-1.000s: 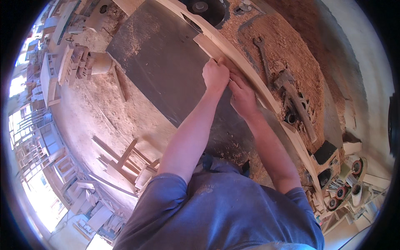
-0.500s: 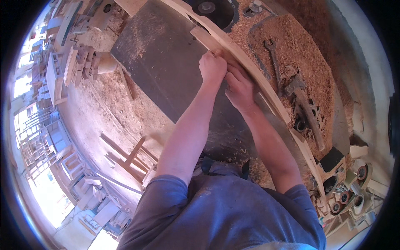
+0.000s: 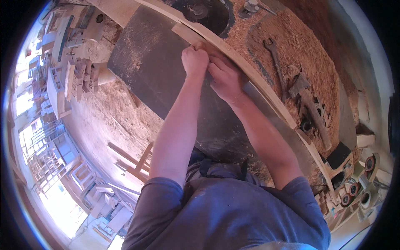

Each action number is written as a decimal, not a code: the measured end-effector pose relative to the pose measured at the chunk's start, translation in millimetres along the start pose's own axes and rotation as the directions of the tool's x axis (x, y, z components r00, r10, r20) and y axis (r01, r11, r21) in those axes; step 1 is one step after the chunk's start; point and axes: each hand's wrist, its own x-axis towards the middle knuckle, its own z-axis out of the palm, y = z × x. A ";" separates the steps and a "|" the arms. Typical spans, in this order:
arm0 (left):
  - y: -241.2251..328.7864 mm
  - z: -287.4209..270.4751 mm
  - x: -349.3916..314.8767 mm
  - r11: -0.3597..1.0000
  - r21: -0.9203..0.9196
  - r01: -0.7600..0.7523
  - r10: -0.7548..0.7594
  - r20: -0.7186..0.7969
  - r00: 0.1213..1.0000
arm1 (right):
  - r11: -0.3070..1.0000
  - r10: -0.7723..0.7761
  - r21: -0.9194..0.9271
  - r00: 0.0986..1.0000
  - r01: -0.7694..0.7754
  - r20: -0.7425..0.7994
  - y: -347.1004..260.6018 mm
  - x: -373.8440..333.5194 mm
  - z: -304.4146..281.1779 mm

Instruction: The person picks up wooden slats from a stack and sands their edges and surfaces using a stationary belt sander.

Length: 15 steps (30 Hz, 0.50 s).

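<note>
A short pale wooden strip (image 3: 185,36) lies on the dark machine table (image 3: 146,71), along the near side of a long wooden fence (image 3: 246,68). My left hand (image 3: 194,61) is closed on the strip partway along it, with the thumb side against the fence. Just behind it, my right hand (image 3: 227,78) presses its bent fingers on the same strip, close to the left hand. The strip's far end sticks out beyond my left hand; much of the rest is hidden under both hands.
Past the fence sits a dark round plate with a spindle (image 3: 199,12). Wood shavings cover the surface there, with a wrench (image 3: 275,62) and a hammer (image 3: 310,108) on them. Wooden pieces (image 3: 133,162) stand on the dusty floor at left. Round sanding-type discs (image 3: 354,189) lie at lower right.
Both hands and the wooden strip have slid along the fence, away from me and to the left. My grip looks the same. The view has shifted slightly.
</note>
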 end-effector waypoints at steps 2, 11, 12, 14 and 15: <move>1.6 -3.3 7.1 1.000 0.026 -0.006 0.007 -0.013 1.000 | 1.000 0.015 -0.003 1.000 -0.015 0.008 2.4 3.6 8.5; -1.9 -23.0 69.5 1.000 -0.004 0.016 -0.016 0.040 0.999 | 0.999 -0.002 -0.044 1.000 0.002 0.005 15.0 38.7 56.3; -7.3 -21.4 81.8 0.998 0.051 -0.033 0.031 0.045 0.999 | 0.999 0.008 -0.040 1.000 -0.008 0.002 17.1 42.1 60.5; -13.3 -26.1 98.6 0.989 0.121 -0.079 0.074 0.039 0.996 | 0.999 0.021 -0.030 1.000 -0.020 0.021 17.6 47.9 70.7; -16.4 -27.7 105.7 0.987 0.136 -0.080 0.076 0.035 0.996 | 0.999 0.028 -0.031 0.999 -0.027 0.042 18.0 50.6 75.4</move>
